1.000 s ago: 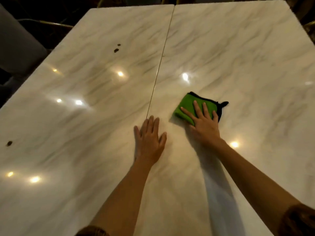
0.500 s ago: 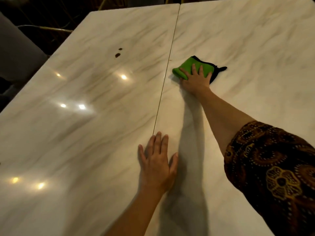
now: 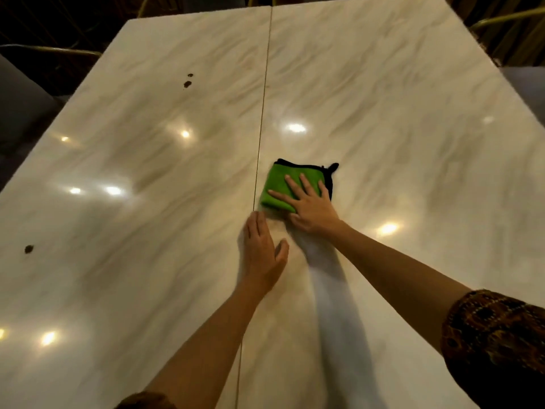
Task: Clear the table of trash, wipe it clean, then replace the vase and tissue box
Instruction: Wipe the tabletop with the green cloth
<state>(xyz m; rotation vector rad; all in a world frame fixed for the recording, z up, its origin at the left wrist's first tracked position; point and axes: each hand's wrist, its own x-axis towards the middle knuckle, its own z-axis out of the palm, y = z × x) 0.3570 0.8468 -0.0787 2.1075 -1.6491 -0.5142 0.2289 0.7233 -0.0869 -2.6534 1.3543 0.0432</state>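
A folded green cloth (image 3: pixel 283 180) with a black edge lies on the marble table (image 3: pixel 398 128), just right of the centre seam. My right hand (image 3: pixel 312 206) presses flat on the cloth's near part, fingers spread. My left hand (image 3: pixel 264 255) rests flat on the table right by the seam, just in front of the cloth, holding nothing. Two small dark stains (image 3: pixel 188 81) mark the far left half, and another dark spot (image 3: pixel 28 248) sits near the left edge. No vase or tissue box is in view.
A thin seam (image 3: pixel 262 113) runs down the table's middle. Chairs with brass-coloured frames stand at the far left (image 3: pixel 53 50) and far right (image 3: pixel 507 16). Ceiling lights reflect off the glossy top.
My right hand has pulled the cloth back toward me from the far reach beside the seam. My left hand stays flat on the table beside the seam.
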